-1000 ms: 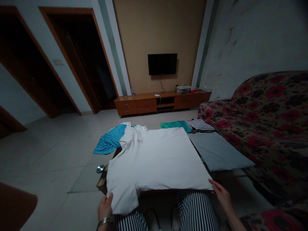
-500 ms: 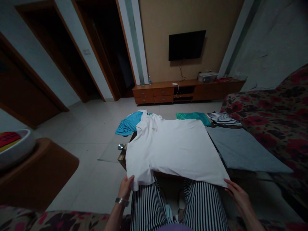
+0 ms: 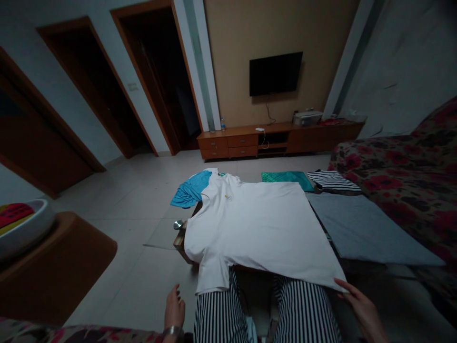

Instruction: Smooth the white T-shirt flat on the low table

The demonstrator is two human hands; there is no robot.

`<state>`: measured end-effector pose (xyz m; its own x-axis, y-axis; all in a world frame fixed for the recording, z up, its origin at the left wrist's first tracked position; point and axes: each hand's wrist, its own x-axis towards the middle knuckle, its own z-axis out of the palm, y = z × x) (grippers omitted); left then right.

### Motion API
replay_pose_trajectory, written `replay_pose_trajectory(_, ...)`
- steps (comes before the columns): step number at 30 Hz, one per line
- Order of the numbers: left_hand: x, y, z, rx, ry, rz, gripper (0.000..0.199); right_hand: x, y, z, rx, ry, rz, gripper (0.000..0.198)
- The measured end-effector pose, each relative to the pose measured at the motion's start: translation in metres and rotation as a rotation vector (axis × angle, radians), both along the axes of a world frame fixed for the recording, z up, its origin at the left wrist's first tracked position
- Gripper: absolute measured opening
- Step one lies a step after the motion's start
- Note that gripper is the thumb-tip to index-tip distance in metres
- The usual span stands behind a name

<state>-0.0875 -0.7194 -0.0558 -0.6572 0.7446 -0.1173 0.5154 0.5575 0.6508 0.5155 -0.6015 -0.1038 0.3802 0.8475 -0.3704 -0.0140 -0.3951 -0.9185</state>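
A white T-shirt (image 3: 260,228) lies spread flat over a low table, its near sleeve hanging over the front edge above my striped trousers (image 3: 296,309). My left hand (image 3: 174,309) is off the shirt, fingers loose, just left of the hanging sleeve and holding nothing. Fingertips of my right hand (image 3: 360,309) touch the shirt's near right hem corner; I cannot tell whether they pinch it.
A blue garment (image 3: 189,190) hangs off the table's far left. A grey cloth (image 3: 360,228), a teal cloth (image 3: 285,177) and a striped folded piece (image 3: 333,181) lie to the right. A floral sofa (image 3: 403,166) is on the right, a round wooden side table (image 3: 57,267) with a bowl (image 3: 21,228) on the left.
My left hand has let go of the shirt's near sleeve and dropped down and left. The sleeve now hangs free. My right hand stays at the hem corner.
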Motion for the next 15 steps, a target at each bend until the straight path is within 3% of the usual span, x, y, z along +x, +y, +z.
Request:
replay_pose_trajectory(3, -0.008, -0.004, -0.014, 0.008, 0.480, -0.268, 0.069, 0.003, 0.000, 0.002, -0.005, -0.080, 0.050, 0.054)
replay_pose_trajectory(6, -0.014, 0.009, -0.025, -0.027, 0.737, -0.388, 0.068, 0.000, 0.003, 0.003, 0.028, -0.224, 0.046, 0.053)
replay_pose_trajectory(11, -0.012, 0.038, -0.027, 0.096, 0.892, -0.690, 0.065, -0.012, 0.007, -0.003, 0.327, -0.558, 0.107, 0.046)
replay_pose_trajectory(15, -0.013, 0.043, -0.016, 0.259, 0.889, -0.868, 0.066, -0.017, 0.009, -0.004, 0.434, -0.721, 0.107, 0.039)
